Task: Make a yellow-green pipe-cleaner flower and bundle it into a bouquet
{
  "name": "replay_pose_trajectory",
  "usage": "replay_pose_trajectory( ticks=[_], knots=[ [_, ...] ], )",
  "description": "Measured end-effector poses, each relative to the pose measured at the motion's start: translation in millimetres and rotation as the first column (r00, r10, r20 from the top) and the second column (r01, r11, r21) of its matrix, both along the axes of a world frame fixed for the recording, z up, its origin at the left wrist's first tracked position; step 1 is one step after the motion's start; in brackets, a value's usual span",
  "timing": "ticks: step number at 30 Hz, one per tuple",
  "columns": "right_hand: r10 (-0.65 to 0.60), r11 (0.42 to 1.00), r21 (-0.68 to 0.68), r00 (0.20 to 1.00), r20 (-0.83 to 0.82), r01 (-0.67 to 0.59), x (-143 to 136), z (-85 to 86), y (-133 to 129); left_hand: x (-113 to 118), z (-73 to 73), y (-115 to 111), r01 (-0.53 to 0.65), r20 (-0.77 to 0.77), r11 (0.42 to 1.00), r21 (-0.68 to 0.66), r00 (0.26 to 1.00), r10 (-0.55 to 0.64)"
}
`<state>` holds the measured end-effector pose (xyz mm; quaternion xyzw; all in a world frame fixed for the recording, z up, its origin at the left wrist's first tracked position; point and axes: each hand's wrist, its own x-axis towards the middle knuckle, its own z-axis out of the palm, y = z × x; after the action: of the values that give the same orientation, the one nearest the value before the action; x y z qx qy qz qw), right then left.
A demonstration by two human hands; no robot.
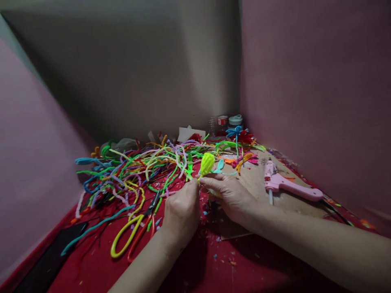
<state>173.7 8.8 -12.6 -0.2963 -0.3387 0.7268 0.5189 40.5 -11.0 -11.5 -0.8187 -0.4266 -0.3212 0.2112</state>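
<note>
A bright yellow flower head of pipe cleaners [207, 164] stands up between my two hands, over the red cloth. My left hand [182, 208] is closed in a fist around the base of this pipe cleaner flower. With thumb and fingers pinched, my right hand [227, 193] grips the same flower just below its head. The lower stem is mostly hidden by my fingers. Scissors with one yellow and one red handle [126, 240] lie left of my left hand. A pink hot glue gun [291, 188] rests on cardboard beyond my right forearm.
A tangled heap of coloured pipe cleaners [137, 162] spreads across the back left. Finished-looking flowers [241, 134] stand near a lidded bottle [235, 121]. A dark flat object [53, 256] lies at the left edge. Cardboard [253, 179] and fluff scraps cover parts of the red cloth [210, 260]. Walls enclose the table.
</note>
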Motion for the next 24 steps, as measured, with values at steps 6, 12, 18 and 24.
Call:
replay_pose_trajectory(
  ticks=[6, 12, 18, 24],
  knots=[
    [0.114, 0.978, 0.179, 0.993, -0.037, -0.105, -0.1, -2.0, 2.1, 1.4, 5.7, -6.0, 0.340, 0.683, 0.823, -0.455, 0.726, 0.077],
    [0.194, 0.967, 0.181, 0.977, -0.083, -0.177, -1.0, -3.8, 2.5, 3.9, 13.5, -13.0, 0.691, 0.888, 0.558, -0.460, 0.345, 0.305],
    [0.163, 0.975, 0.161, 0.985, -0.055, -0.153, 0.2, -0.7, 1.7, 3.4, 16.0, -11.8, 0.820, 0.878, 0.376, -0.432, 0.287, 0.384],
    [0.067, 0.983, 0.176, 0.993, -0.094, -0.050, -0.2, 3.6, -2.4, 5.1, 7.3, -12.9, 0.312, 0.638, 0.842, -0.441, 0.768, 0.049]
  ],
)
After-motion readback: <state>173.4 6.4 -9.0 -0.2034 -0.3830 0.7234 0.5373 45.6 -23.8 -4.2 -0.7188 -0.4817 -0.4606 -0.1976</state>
